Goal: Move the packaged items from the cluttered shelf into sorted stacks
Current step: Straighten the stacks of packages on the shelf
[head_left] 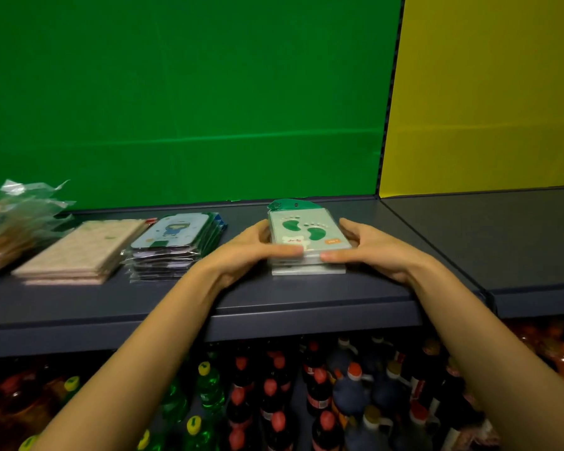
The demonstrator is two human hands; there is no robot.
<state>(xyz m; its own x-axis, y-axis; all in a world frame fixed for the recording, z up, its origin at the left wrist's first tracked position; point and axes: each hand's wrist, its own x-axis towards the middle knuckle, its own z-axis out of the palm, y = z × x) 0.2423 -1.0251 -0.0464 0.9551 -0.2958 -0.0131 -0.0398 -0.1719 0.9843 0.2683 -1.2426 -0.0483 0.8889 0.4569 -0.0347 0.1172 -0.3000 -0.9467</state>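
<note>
A stack of packets printed with green footprints [308, 234] rests on the dark shelf [306, 296], right of centre. My left hand [251, 249] clasps its left side and my right hand [367, 249] clasps its right side, thumbs along the front edge. To the left lies a stack of light blue cartoon packets [176, 242]. Further left lies a flat stack of beige patterned packets [82, 252]. A loose heap of clear-wrapped items [17, 216] fills the far left end.
Green back panel [189, 99] and yellow back panel [489, 92] stand behind the shelf. Bare shelf surface [502, 236] lies to the right. Below the shelf stand several bottles [323, 392] with red, yellow and white caps.
</note>
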